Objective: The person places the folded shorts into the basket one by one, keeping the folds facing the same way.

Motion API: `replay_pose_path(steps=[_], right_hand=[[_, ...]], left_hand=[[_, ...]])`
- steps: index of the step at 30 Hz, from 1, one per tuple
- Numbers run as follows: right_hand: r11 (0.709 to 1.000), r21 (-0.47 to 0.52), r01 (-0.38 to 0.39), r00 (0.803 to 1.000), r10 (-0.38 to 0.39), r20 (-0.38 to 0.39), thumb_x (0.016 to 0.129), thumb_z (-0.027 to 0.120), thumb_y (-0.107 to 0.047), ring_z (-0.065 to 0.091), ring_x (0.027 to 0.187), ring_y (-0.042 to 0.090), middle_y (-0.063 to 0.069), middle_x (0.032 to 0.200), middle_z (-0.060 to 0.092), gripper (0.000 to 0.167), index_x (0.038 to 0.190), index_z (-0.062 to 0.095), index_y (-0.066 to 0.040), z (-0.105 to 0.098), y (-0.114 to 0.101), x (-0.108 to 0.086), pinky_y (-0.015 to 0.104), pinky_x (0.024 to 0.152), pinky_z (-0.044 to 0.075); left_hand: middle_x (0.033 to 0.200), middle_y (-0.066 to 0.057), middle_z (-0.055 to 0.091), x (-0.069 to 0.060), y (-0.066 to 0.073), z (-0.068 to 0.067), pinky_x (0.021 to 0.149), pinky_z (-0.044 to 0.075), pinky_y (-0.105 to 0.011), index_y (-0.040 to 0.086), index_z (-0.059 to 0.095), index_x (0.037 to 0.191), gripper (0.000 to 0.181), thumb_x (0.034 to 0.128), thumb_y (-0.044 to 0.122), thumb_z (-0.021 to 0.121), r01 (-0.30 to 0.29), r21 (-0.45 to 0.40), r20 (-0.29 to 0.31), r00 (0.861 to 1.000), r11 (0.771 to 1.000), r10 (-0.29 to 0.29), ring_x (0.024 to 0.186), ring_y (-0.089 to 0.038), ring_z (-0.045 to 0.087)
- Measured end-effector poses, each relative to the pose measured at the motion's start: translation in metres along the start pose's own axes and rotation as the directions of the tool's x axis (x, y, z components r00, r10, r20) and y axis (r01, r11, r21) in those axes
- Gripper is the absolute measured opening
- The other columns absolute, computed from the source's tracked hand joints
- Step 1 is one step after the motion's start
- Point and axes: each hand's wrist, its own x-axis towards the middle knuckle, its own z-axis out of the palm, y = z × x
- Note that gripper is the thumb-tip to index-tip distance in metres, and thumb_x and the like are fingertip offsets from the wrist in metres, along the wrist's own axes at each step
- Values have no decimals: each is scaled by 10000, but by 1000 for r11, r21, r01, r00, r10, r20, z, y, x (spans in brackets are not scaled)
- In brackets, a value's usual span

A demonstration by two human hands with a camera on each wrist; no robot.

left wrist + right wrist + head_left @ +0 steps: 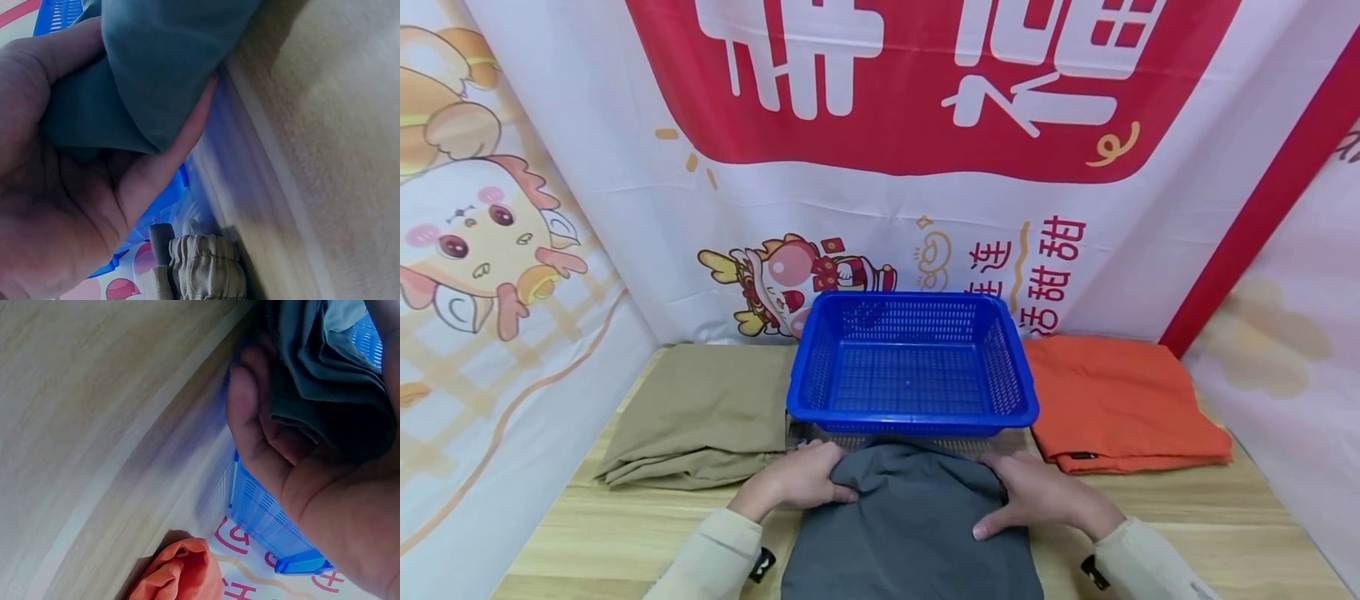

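Observation:
A dark grey folded cloth (917, 533) lies at the front middle of the table, its far edge lifted close to the blue basket (910, 421). The left hand (808, 479) grips its far left corner, thumb on top. At the far right corner the right hand (1037, 496) holds it the same way. In the left wrist view the cloth (156, 69) sits between the thumb and fingers of the left hand (75, 187). The right wrist view has the right hand (312, 469) with fingers curled under the layered cloth (325, 381).
A khaki folded cloth (707, 408) lies left of the basket, and an orange folded cloth (1120, 404) lies to its right. Behind the wooden table (1210, 533) hangs a printed white and red curtain (895, 142), with more printed fabric along both sides.

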Motion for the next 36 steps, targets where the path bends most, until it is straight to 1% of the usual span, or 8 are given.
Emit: replay_pose_path(steps=[5,9,14,19,22,25,30,36], right_hand=[[1000,-9,12,1000,-12,4,707,849,-614,625,943,45,-113,1080,673,747,1256,628,-159,0,1,1,334,799,530],[1000,4,0,1000,0,4,687,876,-583,557,738,35,-124,779,573,698,1190,642,-159,0,0,1,265,643,428],[1000,7,14,1000,-14,5,668,891,-561,505,689,27,-127,669,457,761,1246,626,-142,-1,-2,1,263,641,384],[999,22,35,999,-35,2,668,900,-531,584,790,13,-152,816,599,721,1216,634,-146,-1,-1,1,270,700,473],[998,50,46,999,-46,9,683,905,-492,645,990,80,-102,1097,683,728,1252,632,-129,-1,-1,0,345,838,538],[996,79,42,999,-44,23,704,904,-460,631,1137,173,-23,1248,666,785,1327,600,-91,-3,-1,-2,436,944,523],[992,127,28,999,-33,43,743,897,-410,624,1159,168,-41,1261,658,784,1375,567,-84,-6,-6,-7,430,966,516],[993,117,-16,1000,13,27,761,891,-399,589,1240,278,109,1353,623,950,1465,449,62,-15,-18,-17,489,986,494]], left_hand=[[823,100,621,0,-4,-1,685,493,-370,205,672,959,482,755,614,821,-14,-46,38,999,999,16,755,-116,577],[900,115,636,-4,3,-5,753,521,-376,203,694,1080,638,606,551,943,10,-40,97,995,999,-7,865,-132,601],[922,134,653,12,-26,12,752,529,-329,228,710,1080,632,586,537,957,-65,3,127,990,998,65,865,-106,609],[620,165,471,29,-59,31,521,437,-250,272,622,726,432,618,549,936,-162,-33,147,975,986,165,553,-42,456],[609,150,405,35,-66,36,499,409,-257,269,594,701,434,633,523,940,-162,-19,152,975,987,163,540,-53,410],[656,128,509,37,-68,36,535,450,-268,280,637,765,397,640,497,945,-138,-13,161,977,990,138,579,-62,475],[657,116,525,28,-52,27,540,449,-266,293,666,834,336,683,399,947,-124,-60,173,976,991,132,571,-67,473],[595,97,378,-6,8,-3,535,375,-272,228,622,730,315,723,196,935,-122,-10,119,985,992,123,575,-81,377]])
